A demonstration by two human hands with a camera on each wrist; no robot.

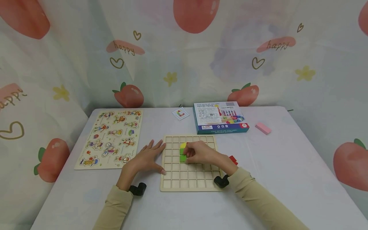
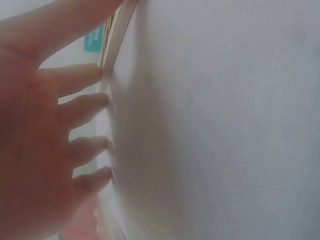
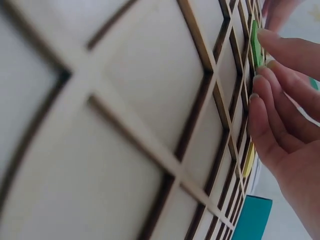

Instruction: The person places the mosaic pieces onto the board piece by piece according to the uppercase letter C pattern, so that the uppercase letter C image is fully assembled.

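Note:
A square wooden grid board (image 1: 179,185) lies in the middle of the table. My right hand (image 1: 202,152) is over it, thumb and fingertips pinching a green tile (image 3: 256,45) at the grid. In the head view, a green tile (image 1: 183,158) shows just left of the fingers, with more green and a yellow tile (image 1: 183,145) above it. A sliver of red shows beside the yellow, partly hidden by the hand. My left hand (image 1: 146,158) has its fingers spread at the board's left side, thumb and index fingertip right at the edge.
A puzzle board with cartoon figures (image 1: 110,140) lies at the left. Behind the grid are a small pattern card (image 1: 180,113) and a flat printed box (image 1: 219,118). A pink block (image 1: 263,128) is at the right; red pieces (image 1: 233,159) lie beside the right wrist.

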